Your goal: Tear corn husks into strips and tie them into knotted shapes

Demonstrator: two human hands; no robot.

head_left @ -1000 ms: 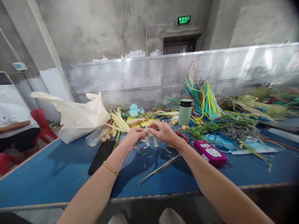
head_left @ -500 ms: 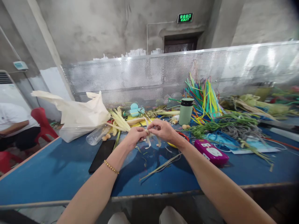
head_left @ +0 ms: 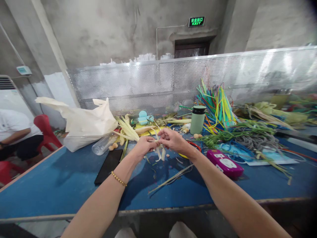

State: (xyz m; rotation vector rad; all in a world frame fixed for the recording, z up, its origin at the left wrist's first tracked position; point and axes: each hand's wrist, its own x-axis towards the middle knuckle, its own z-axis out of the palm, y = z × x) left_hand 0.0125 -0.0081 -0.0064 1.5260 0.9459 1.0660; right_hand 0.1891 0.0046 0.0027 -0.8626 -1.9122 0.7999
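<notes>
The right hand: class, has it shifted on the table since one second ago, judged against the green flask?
No, hardly. The right hand sits just left of and below the green flask, as before, pinching pale leaf strips with the left hand.

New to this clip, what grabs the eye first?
Centre frame, the left hand and right hand pinch pale leaf strips together above the blue table. Behind the right hand a fan of bright coloured plastic strips rises beside a green flask, with a pink power strip lying nearer. At far left a white plastic bag slumps on the table.
</notes>
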